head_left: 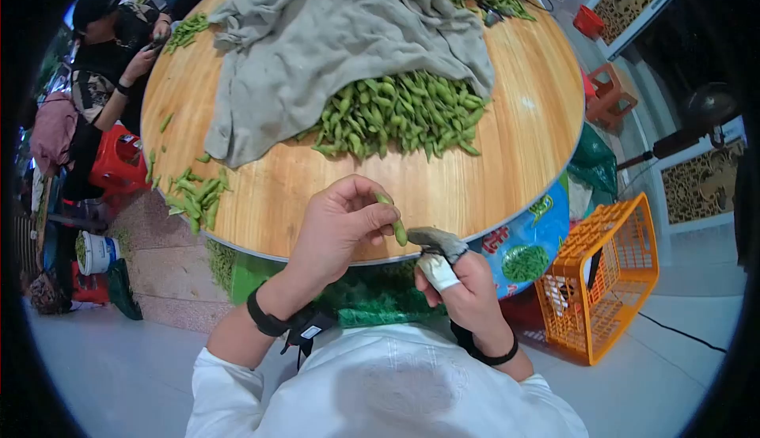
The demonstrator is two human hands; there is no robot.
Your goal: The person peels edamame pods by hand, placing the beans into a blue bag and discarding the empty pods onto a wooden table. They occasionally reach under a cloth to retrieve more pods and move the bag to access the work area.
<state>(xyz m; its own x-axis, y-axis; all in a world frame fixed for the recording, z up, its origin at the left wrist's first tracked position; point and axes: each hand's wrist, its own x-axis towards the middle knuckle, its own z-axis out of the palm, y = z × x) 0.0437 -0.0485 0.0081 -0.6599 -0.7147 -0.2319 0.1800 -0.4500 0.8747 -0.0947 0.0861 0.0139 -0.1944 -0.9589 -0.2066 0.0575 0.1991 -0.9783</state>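
Observation:
Between the thumb and fingertips of my left hand (342, 224) is a green edamame pod (400, 232), held slanting over the table's near edge. My right hand (469, 284) is just to the right, fingers curled in. A white wrap (438, 272) and a dark grey, worn-looking cover (437, 242) sit at its thumb, and the cover's tip points at the pod. What the curled right fingers hold, if anything, is hidden. Beyond my hands lies a large heap of edamame pods (396, 117), partly under a grey cloth (317, 58).
The round wooden table (522, 145) carries a smaller pod pile (194, 200) at left. A seated person (103, 66) handles something at the far left. An orange crate (598, 280) stands on the floor at right, beside a blue printed bag (522, 240). Green netting (372, 295) hangs below the edge.

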